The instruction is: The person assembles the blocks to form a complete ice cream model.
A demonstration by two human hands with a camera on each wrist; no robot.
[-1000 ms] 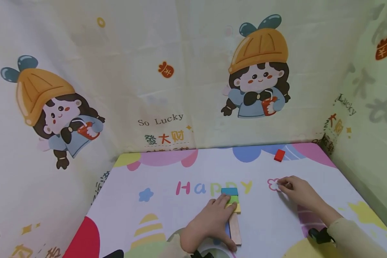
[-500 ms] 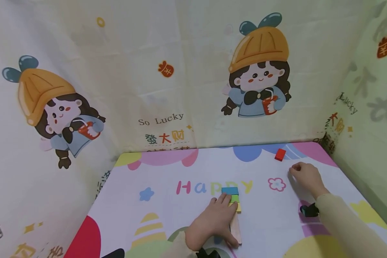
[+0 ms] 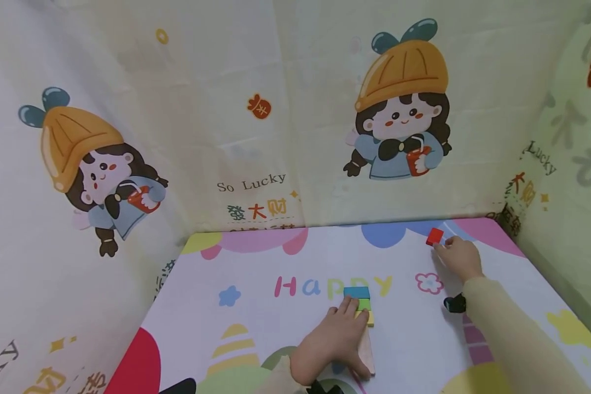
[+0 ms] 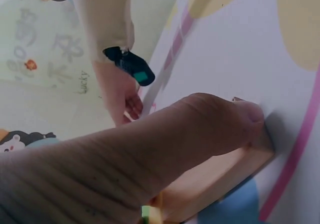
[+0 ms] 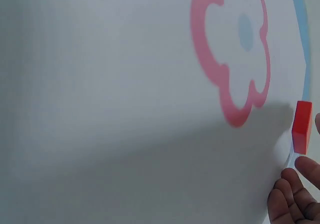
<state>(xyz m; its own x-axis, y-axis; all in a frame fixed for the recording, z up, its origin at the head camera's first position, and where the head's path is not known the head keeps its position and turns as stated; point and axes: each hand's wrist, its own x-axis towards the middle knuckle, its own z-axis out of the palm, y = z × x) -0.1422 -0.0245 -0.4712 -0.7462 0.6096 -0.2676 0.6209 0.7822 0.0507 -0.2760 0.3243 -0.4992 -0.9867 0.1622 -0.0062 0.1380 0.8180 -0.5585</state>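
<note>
My left hand (image 3: 332, 342) rests on a row of toy blocks, its fingers spread over the green block (image 3: 364, 304) and yellow block (image 3: 371, 319). Its thumb lies on the near end of a plain wooden block (image 3: 366, 353), also seen under the thumb in the left wrist view. A blue block (image 3: 357, 292) tops the row, beyond the fingertips. Toward the back right, my right hand (image 3: 459, 257) is right beside a red block (image 3: 435, 236) on the table. In the right wrist view, the fingers (image 5: 287, 194) are bent near that red block, with no clear grip on it.
The white table mat (image 3: 276, 323) carries printed shapes and the word Happy. A cartoon-printed cloth (image 3: 310, 126) stands as a wall behind the table, with more cloth at both sides. Black straps with devices sit at the wrists.
My right hand has moved from the printed flower outward and back, then left to the red block. The left hand stays on the row of blocks. The head view has shifted slightly.
</note>
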